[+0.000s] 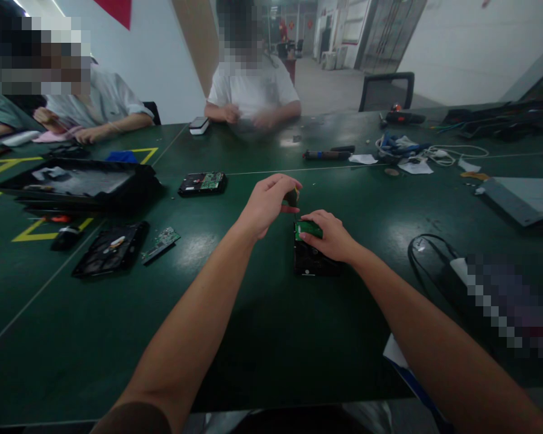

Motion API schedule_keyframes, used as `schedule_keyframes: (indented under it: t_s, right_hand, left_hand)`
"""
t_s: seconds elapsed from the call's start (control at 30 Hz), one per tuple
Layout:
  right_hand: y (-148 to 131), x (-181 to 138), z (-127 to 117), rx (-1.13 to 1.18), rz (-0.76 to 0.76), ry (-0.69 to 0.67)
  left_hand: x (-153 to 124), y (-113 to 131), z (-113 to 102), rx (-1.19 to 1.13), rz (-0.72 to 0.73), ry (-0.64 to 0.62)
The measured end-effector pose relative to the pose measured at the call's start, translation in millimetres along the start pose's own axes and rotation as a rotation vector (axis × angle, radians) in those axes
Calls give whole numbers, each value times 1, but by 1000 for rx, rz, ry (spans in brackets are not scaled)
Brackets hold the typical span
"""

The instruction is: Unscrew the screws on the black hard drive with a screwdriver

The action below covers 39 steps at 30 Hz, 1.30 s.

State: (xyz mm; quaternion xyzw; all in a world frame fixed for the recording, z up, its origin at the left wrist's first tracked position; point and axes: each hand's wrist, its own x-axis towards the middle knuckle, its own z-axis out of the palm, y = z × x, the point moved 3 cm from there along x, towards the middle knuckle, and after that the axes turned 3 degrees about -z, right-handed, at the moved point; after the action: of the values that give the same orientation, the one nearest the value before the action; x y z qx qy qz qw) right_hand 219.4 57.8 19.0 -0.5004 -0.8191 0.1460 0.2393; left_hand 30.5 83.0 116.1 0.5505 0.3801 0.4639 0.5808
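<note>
A black hard drive (314, 264) with a green circuit board (308, 229) lies on the dark green table in front of me. My right hand (328, 235) grips it from the right, its thumb and fingers pressed on the board. Over the drive's far left corner, my left hand (274, 202) is closed round the dark handle of a screwdriver (291, 196). The thin shaft points down at the board; its tip is too small to make out. Off to the left lie another hard drive (113, 248) and a loose circuit board (161, 244).
Farther off is a third hard drive (203, 183). A black tray (85, 181) with parts stands at left. Pen-like tools (328, 154), cables (407, 147) and a grey metal box (525, 196) lie toward the right. Two people in light shirts sit across the table.
</note>
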Motion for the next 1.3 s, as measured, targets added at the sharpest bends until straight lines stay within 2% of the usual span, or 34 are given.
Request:
schedule_keyframes:
  t_s: [0.13, 0.37, 0.53, 0.67, 0.97, 1.17, 1.3]
  right_hand:
    - [1, 0, 1, -3, 6, 4]
    - [1, 0, 1, 5, 3, 10]
    - [0, 0, 0, -7, 4, -1]
    - [-1, 0, -1, -13, 3, -7]
    - [-2, 0, -1, -4, -4, 0]
    - [0, 1, 1, -10, 6, 12]
    - [0, 0, 1, -1, -1, 12]
  left_hand:
    - [1, -4, 1, -98, -61, -17]
    - [3, -2, -3, 27, 39, -17]
    - [1, -2, 0, -66, -48, -15]
    - [1, -5, 5, -120, -53, -14]
    - [2, -4, 1, 58, 26, -11]
    - [-2, -3, 6, -55, -51, -53]
    - [-1, -2, 5, -94, -52, -43]
